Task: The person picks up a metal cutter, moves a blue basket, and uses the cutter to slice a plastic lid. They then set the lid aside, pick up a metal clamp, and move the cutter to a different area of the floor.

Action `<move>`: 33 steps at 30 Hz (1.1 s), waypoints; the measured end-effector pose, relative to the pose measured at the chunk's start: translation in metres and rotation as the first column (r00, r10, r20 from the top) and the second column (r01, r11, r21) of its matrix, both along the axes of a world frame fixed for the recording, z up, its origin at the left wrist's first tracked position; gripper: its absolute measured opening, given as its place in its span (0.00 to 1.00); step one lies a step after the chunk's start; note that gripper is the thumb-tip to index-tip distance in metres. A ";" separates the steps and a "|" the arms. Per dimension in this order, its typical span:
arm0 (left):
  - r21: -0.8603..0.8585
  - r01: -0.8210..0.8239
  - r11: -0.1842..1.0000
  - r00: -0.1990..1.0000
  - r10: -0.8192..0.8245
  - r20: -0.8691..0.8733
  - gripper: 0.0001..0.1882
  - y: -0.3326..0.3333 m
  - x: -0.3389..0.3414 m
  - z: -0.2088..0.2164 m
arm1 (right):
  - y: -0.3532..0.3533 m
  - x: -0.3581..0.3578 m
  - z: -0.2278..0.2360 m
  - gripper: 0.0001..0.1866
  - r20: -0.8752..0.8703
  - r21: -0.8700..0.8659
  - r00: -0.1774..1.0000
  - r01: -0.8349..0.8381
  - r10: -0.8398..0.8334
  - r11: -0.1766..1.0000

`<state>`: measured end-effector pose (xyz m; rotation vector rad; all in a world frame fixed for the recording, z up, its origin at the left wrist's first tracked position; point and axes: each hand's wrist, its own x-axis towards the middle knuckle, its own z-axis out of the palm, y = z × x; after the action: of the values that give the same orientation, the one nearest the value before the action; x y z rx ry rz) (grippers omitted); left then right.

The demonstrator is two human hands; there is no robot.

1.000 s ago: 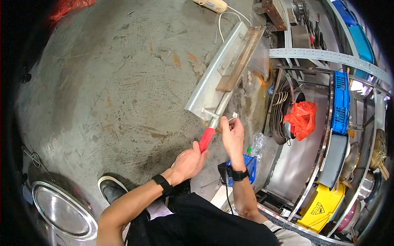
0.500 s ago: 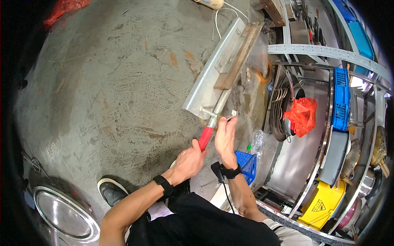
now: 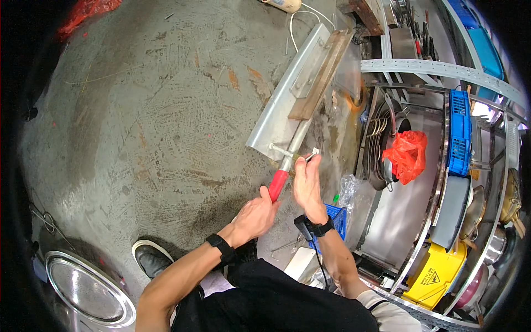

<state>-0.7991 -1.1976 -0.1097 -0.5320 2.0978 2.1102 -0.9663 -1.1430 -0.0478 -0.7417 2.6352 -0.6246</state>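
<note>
A metal pole (image 3: 299,136) with a red grip (image 3: 279,185) slants across the middle, its far part beneath a wooden board (image 3: 323,74) and a bent sheet-metal piece (image 3: 285,99). My left hand (image 3: 255,217) is closed round the lower end of the red grip. Just beyond the grip, a thin rod (image 3: 281,150) with a rounded end crosses the pole. My right hand (image 3: 307,185) is beside the pole, thumb and fingers pinched on a small metal piece (image 3: 315,151) whose pale end sticks out. The fingers partly hide where this piece meets the rod.
To the right stands a metal rack (image 3: 437,66) with pans, a red plastic bag (image 3: 406,157), a blue crate (image 3: 458,133) and a yellow bin (image 3: 435,276). A blue basket (image 3: 336,220) sits near my right wrist. An oval metal tray (image 3: 88,288) lies lower left.
My right wrist and forearm have swung slightly right, with the fingers staying near the same small metal piece. My left hand keeps its hold on the red grip.
</note>
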 end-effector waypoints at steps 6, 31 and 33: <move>0.003 -0.002 1.000 1.000 0.002 -0.022 0.19 0.000 0.001 -0.003 | -0.004 -0.006 0.014 0.16 0.101 0.056 0.994 -0.055 0.049 0.997; -0.030 -0.021 0.999 1.000 0.020 -0.021 0.21 0.000 0.003 0.000 | 0.000 -0.068 0.031 0.22 0.172 0.146 0.785 -0.618 0.595 0.773; -0.016 -0.022 1.000 1.000 0.022 -0.013 0.21 -0.001 0.003 0.001 | 0.000 -0.072 0.030 0.23 0.176 0.139 0.764 -0.644 0.621 0.753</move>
<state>-0.7962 -1.1981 -0.1090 -0.5481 2.1270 2.1159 -1.0383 -1.1431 -0.0182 -1.3938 2.0811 -0.1989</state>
